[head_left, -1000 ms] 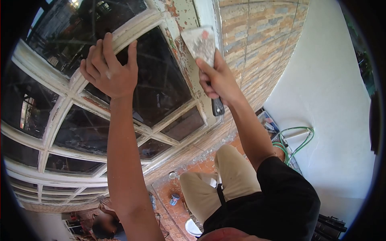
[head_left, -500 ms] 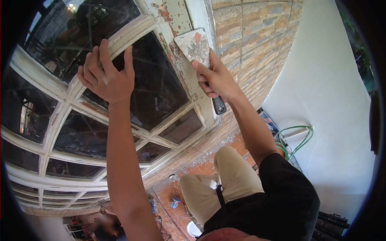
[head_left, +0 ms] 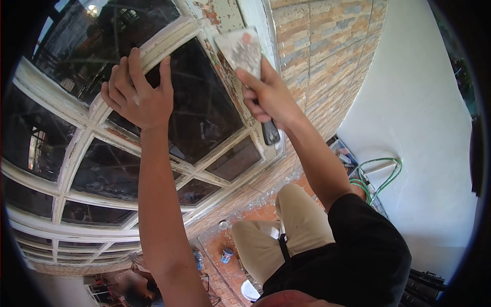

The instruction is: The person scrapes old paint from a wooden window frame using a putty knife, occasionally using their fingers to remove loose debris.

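My right hand (head_left: 268, 97) is closed round the black handle of a wide scraper (head_left: 241, 50). The scraper's blade, speckled with paint and bearing a red mark, lies over the window frame's side post (head_left: 221, 18), where paint is chipped down to brown patches. My left hand (head_left: 138, 94) rests with fingers spread on a whitish bar (head_left: 162, 42) between panes of the window. It holds nothing. Dark glass (head_left: 197, 102) shows between the bars.
A stone-patterned wall (head_left: 327, 51) adjoins the frame on the right. A green hose (head_left: 391, 179) lies by a white wall (head_left: 419, 112). Below are a blue can (head_left: 226, 255) and tiled floor (head_left: 217, 276). Another person (head_left: 137, 289) is at the lower left.
My right hand and the scraper have moved a little up and to the left across the post. My left hand stays on the bar.
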The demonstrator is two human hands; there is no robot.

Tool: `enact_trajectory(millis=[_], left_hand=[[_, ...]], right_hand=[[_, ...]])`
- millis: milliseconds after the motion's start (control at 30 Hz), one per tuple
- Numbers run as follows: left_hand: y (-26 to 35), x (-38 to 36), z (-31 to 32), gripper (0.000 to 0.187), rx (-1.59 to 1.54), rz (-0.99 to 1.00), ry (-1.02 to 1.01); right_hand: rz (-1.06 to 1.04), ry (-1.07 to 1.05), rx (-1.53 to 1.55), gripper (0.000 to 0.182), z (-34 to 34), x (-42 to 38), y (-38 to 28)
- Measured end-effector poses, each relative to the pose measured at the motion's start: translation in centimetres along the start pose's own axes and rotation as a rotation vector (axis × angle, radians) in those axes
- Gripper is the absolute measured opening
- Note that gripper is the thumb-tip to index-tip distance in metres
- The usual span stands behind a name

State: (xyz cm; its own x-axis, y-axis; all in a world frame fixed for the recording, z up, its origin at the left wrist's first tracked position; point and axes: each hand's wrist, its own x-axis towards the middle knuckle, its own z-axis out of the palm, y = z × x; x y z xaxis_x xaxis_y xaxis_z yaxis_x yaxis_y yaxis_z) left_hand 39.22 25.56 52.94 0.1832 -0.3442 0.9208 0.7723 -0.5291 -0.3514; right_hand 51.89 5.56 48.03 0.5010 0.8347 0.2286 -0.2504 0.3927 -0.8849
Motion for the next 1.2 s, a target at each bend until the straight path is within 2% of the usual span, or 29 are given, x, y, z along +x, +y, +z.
enact_trajectory(millis=[67, 233, 533, 867, 1033, 1200], left_hand=[[0.1, 0.0, -0.1, 0.052, -0.006, -0.010, -0.005], [0.0, 0.0, 0.2, 0.052, -0.015, 0.005, 0.021], [0.2, 0.2, -0.3, 0.052, 0.000, -0.003, -0.014], [0.2, 0.2, -0.2, 0.052, 0.002, 0.001, -0.022], [0.1, 0.2, -0.1, 0.052, -0.002, 0.008, 0.006], [0.0, 0.3, 0.1, 0.053, 0.004, 0.009, 0.019]], right_hand=[[0.086, 0.087, -0.010, 0.029, -0.4, -1.2, 1.2], [0.185, 0.072, 0.000, 0.029, -1.3, -1.1, 0.5], [0.131, 0.057, 0.036, 0.042, -0.4, -1.6, 2.7], [0.196, -0.004, 0.059, 0.037, -1.5, -0.8, 3.3], [0.141, 0.002, 0.142, 0.040, -0.8, -1.4, 4.1], [0.079, -0.044, 0.065, 0.041, -0.9, 0.0, 2.5]])
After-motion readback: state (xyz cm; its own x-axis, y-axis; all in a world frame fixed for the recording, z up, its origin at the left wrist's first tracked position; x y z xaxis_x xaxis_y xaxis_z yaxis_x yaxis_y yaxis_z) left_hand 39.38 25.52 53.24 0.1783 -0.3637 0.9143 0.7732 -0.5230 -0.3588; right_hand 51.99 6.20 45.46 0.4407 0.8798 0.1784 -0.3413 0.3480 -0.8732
